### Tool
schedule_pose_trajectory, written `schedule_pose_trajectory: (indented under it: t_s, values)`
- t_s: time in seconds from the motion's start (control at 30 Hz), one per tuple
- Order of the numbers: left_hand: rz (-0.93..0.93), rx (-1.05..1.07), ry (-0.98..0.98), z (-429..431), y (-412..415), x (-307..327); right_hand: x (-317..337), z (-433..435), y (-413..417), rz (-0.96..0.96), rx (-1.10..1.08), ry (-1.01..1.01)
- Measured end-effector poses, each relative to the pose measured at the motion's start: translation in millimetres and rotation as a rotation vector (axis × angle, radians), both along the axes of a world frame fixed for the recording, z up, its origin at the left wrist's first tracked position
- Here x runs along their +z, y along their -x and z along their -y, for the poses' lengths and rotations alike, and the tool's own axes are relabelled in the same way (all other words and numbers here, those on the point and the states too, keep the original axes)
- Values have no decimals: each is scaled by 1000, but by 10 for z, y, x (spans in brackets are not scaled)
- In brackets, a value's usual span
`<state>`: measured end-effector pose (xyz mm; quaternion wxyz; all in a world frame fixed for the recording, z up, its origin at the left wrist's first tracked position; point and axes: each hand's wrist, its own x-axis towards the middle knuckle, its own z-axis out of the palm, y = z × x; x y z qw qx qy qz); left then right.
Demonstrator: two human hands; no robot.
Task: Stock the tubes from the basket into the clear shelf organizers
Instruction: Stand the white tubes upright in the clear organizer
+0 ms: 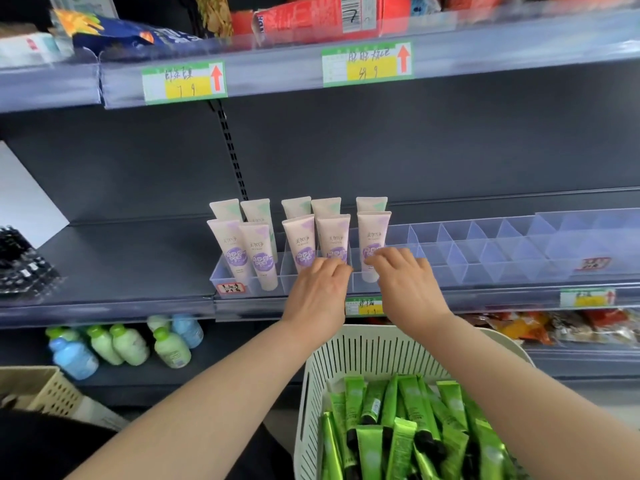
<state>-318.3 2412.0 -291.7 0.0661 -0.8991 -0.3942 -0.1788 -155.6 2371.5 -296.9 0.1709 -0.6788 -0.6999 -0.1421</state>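
Several pale pink tubes with purple labels [258, 251] stand cap-down in the left compartments of the clear shelf organizer [485, 252]; its right compartments are empty. My left hand [317, 292] reaches to the organizer's front, its bent fingers against the base of one pink tube [334, 237]. My right hand [407, 284] lies beside it, fingertips touching the rightmost pink tube [372, 233]. Whether either hand grips a tube is hidden by the fingers. Below my arms, a white slotted basket [363, 344] holds several shiny green tubes [370, 448].
The shelf above carries snack packs and a red box [311, 19] behind price tags. Small green and blue bottles [131, 344] lie on the lower shelf at left, wrapped snacks [554, 327] at right. A beige basket [41, 389] sits at lower left.
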Motion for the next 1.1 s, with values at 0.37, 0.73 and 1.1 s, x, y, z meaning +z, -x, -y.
schedule_pose_trajectory:
  t_s: [0.37,0.73,1.1]
  values:
    - [-204,118,16,-51,209,-262,-206,14,133,130,-152,213]
    - [-244,117,-35,-111,241,-333,-266,-3,271,134,-199,231]
    - [-247,168,-10,-226,370,-296,-235,-142,407,134,-130,264]
